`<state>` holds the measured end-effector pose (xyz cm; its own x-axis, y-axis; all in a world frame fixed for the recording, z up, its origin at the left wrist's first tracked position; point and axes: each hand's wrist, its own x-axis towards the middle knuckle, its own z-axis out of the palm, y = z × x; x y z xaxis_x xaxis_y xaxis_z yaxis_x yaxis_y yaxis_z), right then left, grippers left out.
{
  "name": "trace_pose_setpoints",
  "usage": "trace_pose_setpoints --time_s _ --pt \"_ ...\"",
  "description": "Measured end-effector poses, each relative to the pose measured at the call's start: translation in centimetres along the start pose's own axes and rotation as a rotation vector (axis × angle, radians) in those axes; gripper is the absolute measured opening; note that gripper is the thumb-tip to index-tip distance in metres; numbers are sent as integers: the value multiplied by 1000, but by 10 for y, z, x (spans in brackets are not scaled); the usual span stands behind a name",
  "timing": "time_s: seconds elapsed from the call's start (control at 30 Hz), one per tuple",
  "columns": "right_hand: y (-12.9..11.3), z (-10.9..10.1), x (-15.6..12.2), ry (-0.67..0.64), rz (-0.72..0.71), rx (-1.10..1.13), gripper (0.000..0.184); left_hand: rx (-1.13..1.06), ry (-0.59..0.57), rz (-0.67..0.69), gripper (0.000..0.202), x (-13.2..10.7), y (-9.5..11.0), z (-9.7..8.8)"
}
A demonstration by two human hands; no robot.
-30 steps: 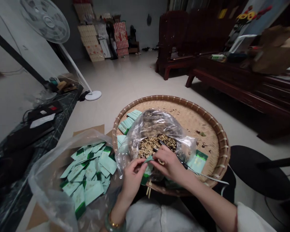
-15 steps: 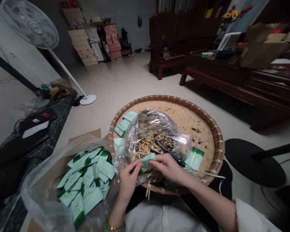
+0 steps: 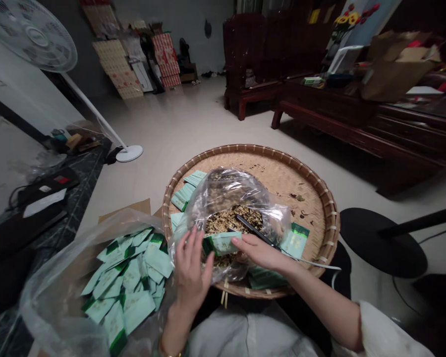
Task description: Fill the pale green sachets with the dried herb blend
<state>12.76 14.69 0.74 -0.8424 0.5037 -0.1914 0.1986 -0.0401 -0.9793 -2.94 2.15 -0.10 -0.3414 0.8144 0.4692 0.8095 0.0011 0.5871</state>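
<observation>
A round woven bamboo tray (image 3: 319,193) rests in front of me. On it stands a clear plastic bag of loose dried tea (image 3: 230,220). My right hand (image 3: 262,252) pinches a small green packet (image 3: 223,243) over the bag's mouth, and a black scoop handle (image 3: 252,229) lies across the same hand. My left hand (image 3: 191,270) is beside the packet with its fingers spread apart, holding nothing. Its fingertips are close to the bag's edge.
A large clear bag with several green packets (image 3: 130,277) lies at lower left. More packets (image 3: 186,191) sit stacked on the tray's left side. A standing fan (image 3: 33,37), a dark stone counter (image 3: 40,213), a black stool (image 3: 382,243) and dark wooden furniture (image 3: 319,99) surround me.
My left hand has let go of the packet and opened, drawing back to the left. My right hand keeps the packet, now lying flatter over the bag. The view has shifted slightly rightwards.
</observation>
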Motion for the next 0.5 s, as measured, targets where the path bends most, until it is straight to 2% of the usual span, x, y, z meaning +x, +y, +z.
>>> trace_pose_setpoints --time_s 0.07,0.13,0.27,0.37,0.5 --pt "2 3 0 19 -34 -95 55 134 -121 169 59 0 6 4" --pt "2 7 -1 2 -62 -163 51 168 -187 237 61 0 10 8" --pt "-2 9 -5 -36 -88 -244 48 72 -210 228 58 0 8 16" --pt "-7 5 -8 -77 -110 -223 45 42 -198 196 56 1 5 19" --pt "-13 4 -11 -64 -136 -153 39 27 -186 166 57 0 4 21"
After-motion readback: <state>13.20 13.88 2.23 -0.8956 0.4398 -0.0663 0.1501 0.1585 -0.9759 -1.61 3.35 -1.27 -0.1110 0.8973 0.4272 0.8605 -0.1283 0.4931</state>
